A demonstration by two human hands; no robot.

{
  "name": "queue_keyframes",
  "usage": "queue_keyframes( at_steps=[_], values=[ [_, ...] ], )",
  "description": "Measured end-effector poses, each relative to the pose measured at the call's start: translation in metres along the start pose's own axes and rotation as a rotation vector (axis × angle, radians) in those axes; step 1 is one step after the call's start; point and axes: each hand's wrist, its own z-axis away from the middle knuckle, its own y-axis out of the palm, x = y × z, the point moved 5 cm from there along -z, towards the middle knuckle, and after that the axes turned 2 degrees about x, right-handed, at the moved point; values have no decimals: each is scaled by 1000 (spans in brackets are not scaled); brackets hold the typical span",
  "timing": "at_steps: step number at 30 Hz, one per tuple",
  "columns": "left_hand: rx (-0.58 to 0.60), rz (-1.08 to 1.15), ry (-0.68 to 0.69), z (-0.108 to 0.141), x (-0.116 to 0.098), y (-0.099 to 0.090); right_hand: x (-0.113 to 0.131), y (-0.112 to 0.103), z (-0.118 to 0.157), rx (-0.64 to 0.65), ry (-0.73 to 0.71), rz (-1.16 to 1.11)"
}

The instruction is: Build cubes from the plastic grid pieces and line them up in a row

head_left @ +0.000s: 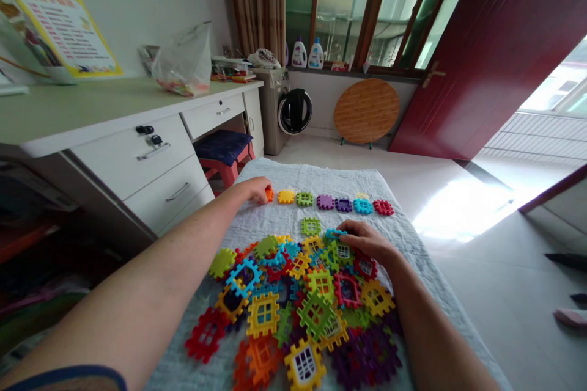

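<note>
My left hand (258, 190) has its fingers closed on an orange plastic building tile (270, 195) at the left end of a row. That row runs on through a yellow tile (286, 197), a green tile (304, 198), two purple ones, a light-blue tile (362, 206) and a red tile (383, 208). At the far edge of a loose heap of window-patterned tiles (316, 311), my right hand (365, 239) pinches a blue tile (335, 234). A single green tile (310, 226) lies between heap and row. My fingers partly hide both held tiles.
A pale blue cloth (293, 174) covers the surface under the tiles. To the left stands a desk with drawers (137, 146) and a stool (224, 149). Farther back are a washing machine (273, 110), a round wooden tabletop (367, 111) and a red door (481, 55).
</note>
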Motion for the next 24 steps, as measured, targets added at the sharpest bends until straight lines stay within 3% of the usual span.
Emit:
queue_keyframes(
  at_steps=[14, 19, 21, 24],
  values=[
    [-127, -209, 16, 22, -9, -5, -2, 0, -1, -6, -11, 20],
    [-312, -203, 144, 53, -9, -9, -2, -1, -1, -16, -12, 39],
    [-401, -164, 217, 73, -13, -9, -1, -1, -1, -18, -13, 43],
    [-439, -46, 264, 111, -20, -1, 1, -1, -1, -10, -11, 38]
  ],
)
